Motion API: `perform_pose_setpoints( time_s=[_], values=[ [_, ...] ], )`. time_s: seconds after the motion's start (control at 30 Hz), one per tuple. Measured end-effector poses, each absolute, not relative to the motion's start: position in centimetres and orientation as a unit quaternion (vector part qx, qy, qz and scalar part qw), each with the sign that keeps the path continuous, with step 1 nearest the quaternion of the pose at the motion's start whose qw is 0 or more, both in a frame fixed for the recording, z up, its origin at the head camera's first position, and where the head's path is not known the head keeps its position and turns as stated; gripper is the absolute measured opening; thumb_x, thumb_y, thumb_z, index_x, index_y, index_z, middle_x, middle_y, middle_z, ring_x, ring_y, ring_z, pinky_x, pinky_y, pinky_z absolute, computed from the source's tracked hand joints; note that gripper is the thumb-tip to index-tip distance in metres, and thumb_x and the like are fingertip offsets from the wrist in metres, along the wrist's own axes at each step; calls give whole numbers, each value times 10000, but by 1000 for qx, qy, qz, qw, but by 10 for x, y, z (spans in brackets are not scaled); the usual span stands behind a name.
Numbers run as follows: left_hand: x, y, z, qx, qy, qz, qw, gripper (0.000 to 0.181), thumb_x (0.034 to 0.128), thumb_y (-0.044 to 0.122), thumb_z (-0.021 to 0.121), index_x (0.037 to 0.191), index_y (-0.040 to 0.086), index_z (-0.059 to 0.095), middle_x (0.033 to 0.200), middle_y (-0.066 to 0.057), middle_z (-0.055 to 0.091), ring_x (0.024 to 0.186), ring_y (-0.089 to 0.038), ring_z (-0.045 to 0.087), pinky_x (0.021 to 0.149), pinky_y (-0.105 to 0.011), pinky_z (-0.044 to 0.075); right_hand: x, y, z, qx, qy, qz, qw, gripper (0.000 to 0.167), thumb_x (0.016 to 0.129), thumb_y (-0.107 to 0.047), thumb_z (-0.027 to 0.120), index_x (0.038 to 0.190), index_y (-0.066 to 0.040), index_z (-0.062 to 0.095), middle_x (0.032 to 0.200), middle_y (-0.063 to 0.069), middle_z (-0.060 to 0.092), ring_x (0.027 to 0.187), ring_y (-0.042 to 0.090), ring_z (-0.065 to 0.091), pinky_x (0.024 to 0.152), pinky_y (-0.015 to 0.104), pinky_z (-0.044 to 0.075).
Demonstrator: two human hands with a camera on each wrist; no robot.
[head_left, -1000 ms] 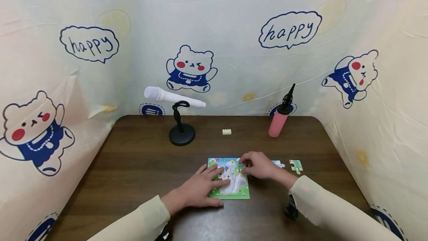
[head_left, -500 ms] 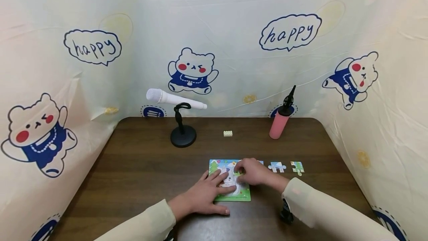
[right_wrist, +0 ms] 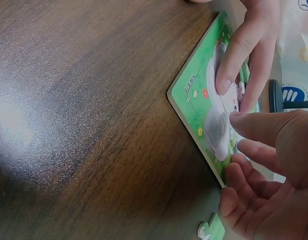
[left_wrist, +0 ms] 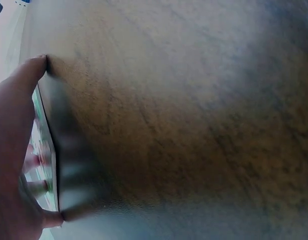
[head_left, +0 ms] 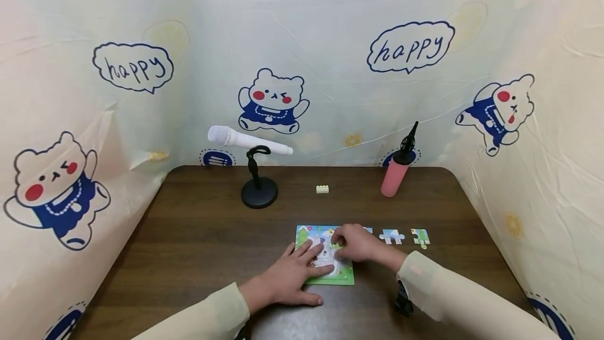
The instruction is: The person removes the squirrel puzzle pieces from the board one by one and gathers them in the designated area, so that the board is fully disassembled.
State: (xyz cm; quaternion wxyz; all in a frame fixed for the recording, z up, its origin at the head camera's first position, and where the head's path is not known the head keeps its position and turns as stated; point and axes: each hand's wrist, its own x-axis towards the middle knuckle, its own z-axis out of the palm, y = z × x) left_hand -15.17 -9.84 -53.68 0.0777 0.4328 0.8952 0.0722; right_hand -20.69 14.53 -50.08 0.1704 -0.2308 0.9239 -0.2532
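A flat jigsaw puzzle (head_left: 346, 277) with a white animal on green and blue lies on the brown table. Across its left part the left hand (head_left: 288, 277) rests with spread fingers, the thumb on the wood below the front edge. At the upper right, the right hand (head_left: 358, 244) pinches a puzzle piece mostly hidden by its bent thumb and fingers. The right wrist view shows the thumb and forefinger of the right hand (right_wrist: 279, 170) low over the puzzle (right_wrist: 194, 107). Loose pieces lie to the right: a blue-white one (head_left: 391, 235), a green one (head_left: 420, 236) and one partly covered by the right hand.
A white microphone (head_left: 250, 140) sits on a black stand (head_left: 259, 193) at the back left. Near the rear edge lies a small cream brick (head_left: 322, 189). A pink pump (head_left: 394, 178) with a black nozzle stands at the back right. Printed cloth hangs behind the table.
The right hand has moved slightly left and inward over the puzzle, uncovering more of the loose blue-white piece. The left hand has slid a little right. The head view has shifted slightly.
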Motion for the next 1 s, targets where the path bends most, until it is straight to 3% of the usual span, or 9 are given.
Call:
perform_pose_setpoints(
  time_s=[0.7, 1.0],
  values=[
    [-150, -95, -534, 425, 899, 61, 89, 718, 912, 774, 523, 1555, 483, 386, 1693, -89, 273, 1547, -405, 255, 1098, -749, 301, -209, 146, -502, -228, 921, -272, 163, 203, 795, -91, 867, 923, -127, 714, 761, -38, 581, 696, 127, 515, 639, 306, 420],
    [-151, -95, -534, 412, 902, 71, 105, 729, 899, 784, 533, 1553, 506, 371, 1701, -62, 259, 1561, -386, 225, 1120, -757, 248, -215, 154, -499, -257, 896, -316, 177, 96, 885, -58, 791, 943, -117, 741, 768, -25, 639, 719, 118, 557, 691, 305, 464]
  ],
)
